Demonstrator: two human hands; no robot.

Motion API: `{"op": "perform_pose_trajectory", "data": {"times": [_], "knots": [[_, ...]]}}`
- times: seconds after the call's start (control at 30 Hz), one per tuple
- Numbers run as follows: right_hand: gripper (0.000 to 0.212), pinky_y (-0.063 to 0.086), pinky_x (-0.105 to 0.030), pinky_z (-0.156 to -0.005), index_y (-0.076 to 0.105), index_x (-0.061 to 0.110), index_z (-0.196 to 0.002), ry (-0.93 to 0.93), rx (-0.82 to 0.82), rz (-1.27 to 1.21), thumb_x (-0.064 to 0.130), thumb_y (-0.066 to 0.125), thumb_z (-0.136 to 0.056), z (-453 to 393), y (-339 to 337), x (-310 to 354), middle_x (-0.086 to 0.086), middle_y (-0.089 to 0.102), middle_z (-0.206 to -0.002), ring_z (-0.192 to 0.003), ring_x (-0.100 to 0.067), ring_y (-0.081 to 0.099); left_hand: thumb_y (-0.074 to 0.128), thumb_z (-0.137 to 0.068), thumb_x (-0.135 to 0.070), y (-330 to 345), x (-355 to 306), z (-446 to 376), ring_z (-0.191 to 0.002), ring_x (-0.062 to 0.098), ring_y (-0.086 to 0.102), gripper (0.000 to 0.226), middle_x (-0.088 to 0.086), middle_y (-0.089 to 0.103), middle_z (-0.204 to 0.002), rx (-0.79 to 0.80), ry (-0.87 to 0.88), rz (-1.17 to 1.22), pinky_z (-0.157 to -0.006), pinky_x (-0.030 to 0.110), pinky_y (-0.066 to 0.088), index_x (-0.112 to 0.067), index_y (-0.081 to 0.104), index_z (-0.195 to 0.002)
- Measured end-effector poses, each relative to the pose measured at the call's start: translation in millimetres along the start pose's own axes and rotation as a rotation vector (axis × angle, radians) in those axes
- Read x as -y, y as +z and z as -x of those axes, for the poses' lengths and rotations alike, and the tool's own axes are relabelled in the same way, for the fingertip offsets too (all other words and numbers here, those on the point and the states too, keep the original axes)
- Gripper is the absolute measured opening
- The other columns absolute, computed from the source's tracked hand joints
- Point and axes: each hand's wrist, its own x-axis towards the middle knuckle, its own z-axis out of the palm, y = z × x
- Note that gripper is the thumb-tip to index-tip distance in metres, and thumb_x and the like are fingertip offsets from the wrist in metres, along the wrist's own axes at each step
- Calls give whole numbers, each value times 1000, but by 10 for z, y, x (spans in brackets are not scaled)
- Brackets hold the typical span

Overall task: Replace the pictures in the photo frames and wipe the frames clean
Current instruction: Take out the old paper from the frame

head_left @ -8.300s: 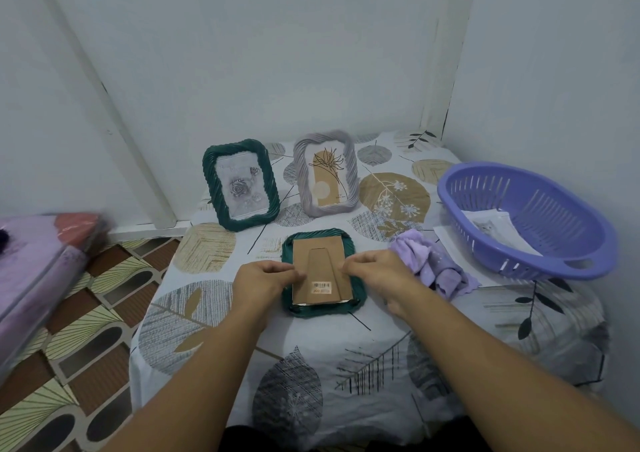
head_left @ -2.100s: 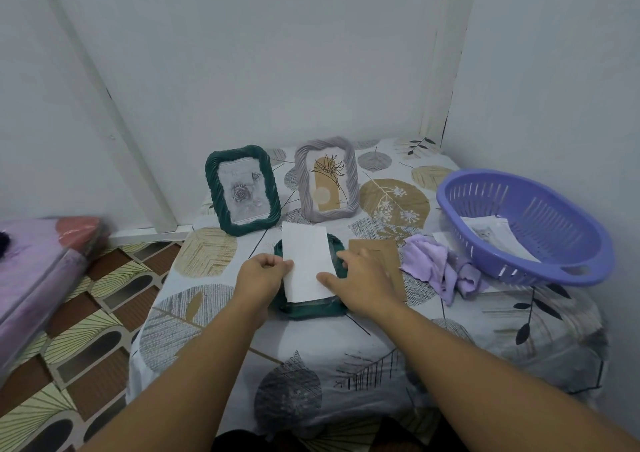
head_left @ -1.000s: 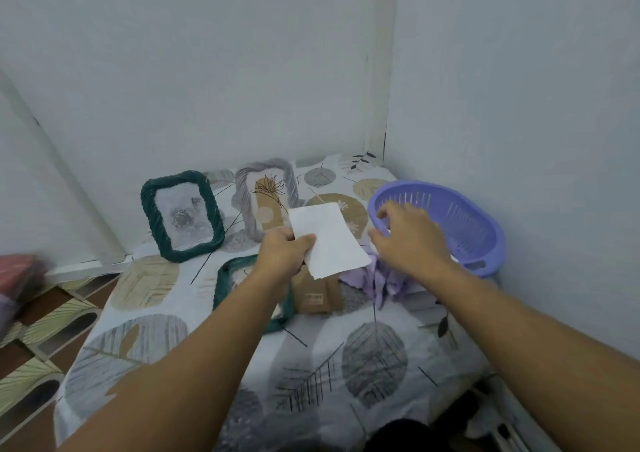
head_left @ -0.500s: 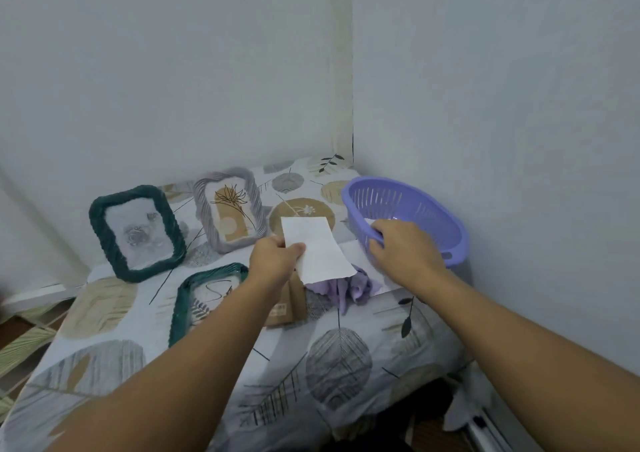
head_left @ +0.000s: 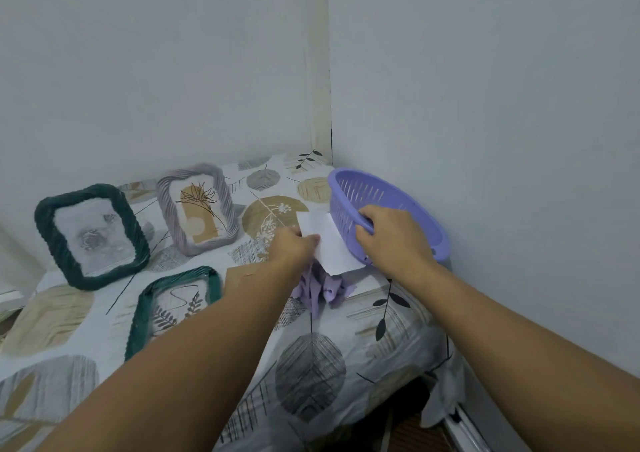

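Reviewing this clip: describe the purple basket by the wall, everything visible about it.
The purple basket is an oval, plastic-looking tub with slotted walls and a thick rolled rim. It sits on the leaf-print tablecloth in the corner, close to the right wall. The right hand grips its near rim, fingers curled over the edge. The white sheet held by the left hand overlaps its near side. Its contents are hidden.

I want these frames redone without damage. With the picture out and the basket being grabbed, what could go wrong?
The left hand pinches the white picture by one edge, so it may crease. The right hand grips the purple basket rim, which could tip. The open green frame lies under the left forearm and could get knocked.
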Motion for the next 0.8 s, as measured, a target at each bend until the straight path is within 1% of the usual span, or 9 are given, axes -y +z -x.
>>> {"op": "perform_pose_trajectory", "data": {"times": [0.07, 0.23, 0.4, 0.5, 0.57, 0.63, 0.7, 0.73, 0.8], "knots": [[13, 49, -41, -61, 62, 11, -91, -6, -8, -8, 19, 54, -98, 1, -2, -19, -3, 62, -71, -69, -27, 59, 65, -96, -18, 43, 26, 16, -92, 29, 70, 14, 7, 73, -96, 39, 25, -81, -84, 39, 57, -11, 70, -108], [13, 51, -44, -63, 63, 11, -94, 2, -13, -24, 19, 54, -98, -4, -7, -38, -5, 63, -74, -72, -29, 60, 58, -99, -24, -27, 116, 37, -93, 29, 65, 16, 6, 69, -95, 39, 60, -364, -76, 34, 46, -15, 67, -109], [12, 50, -41, -63, 64, 12, -95, -6, -6, -28, 19, 55, -98, 19, 15, -10, -3, 63, -75, -73, -27, 60, 61, -95, -22, -117, 101, -19, -83, 27, 61, 13, 6, 64, -83, 68, 64, -507, -69, 33, 44, -10, 66, -93], [13, 53, -45, -65, 64, 11, -97, -13, 7, -22, 20, 55, -98, 22, 24, -8, -4, 64, -75, -73, -27, 61, 65, -92, -26, -45, 36, -49, -85, 27, 66, 14, 6, 70, -86, 49, 84, -511, -72, 34, 50, -14, 68, -85], [13, 53, -45, -64, 64, 11, -96, -19, 6, -21, 20, 55, -98, 19, 27, -13, -4, 63, -74, -71, -28, 61, 69, -89, -25, 33, -2, -94, -87, 28, 71, 12, 7, 74, -88, 38, 68, -392, -78, 38, 56, -14, 73, -87], [12, 53, -45, -63, 63, 11, -95, -24, 5, -23, 20, 55, -98, 17, 32, -18, -4, 63, -73, -70, -27, 61, 75, -86, -23, 105, -14, -124, -86, 29, 73, 15, 10, 76, -87, 36, 37, -309, -80, 40, 57, -9, 76, -89], [12, 52, -44, -63, 64, 12, -95, -32, 11, -19, 20, 55, -98, 25, 55, -12, -4, 62, -74, -71, -27, 59, 77, -82, -25, 157, 7, -126, -71, 32, 67, 21, 9, 68, -69, 60, 39, -359, -70, 38, 54, -9, 68, -72], [12, 50, -42, -62, 63, 13, -94, -40, 15, -10, 20, 55, -98, 32, 78, -4, -3, 61, -74, -72, -28, 58, 77, -81, -27, 177, 16, -103, -62, 30, 56, 31, 6, 55, -59, 81, 39, -407, -63, 34, 46, -13, 56, -62], [12, 44, -39, -60, 61, 13, -91, -60, 28, 35, 20, 54, -97, 44, 138, 14, -3, 58, -74, -71, -27, 55, 78, -82, -31, 213, 41, -69, -60, 26, 38, 45, 2, 37, -56, 111, 52, -467, -59, 31, 31, -17, 40, -61]]}}
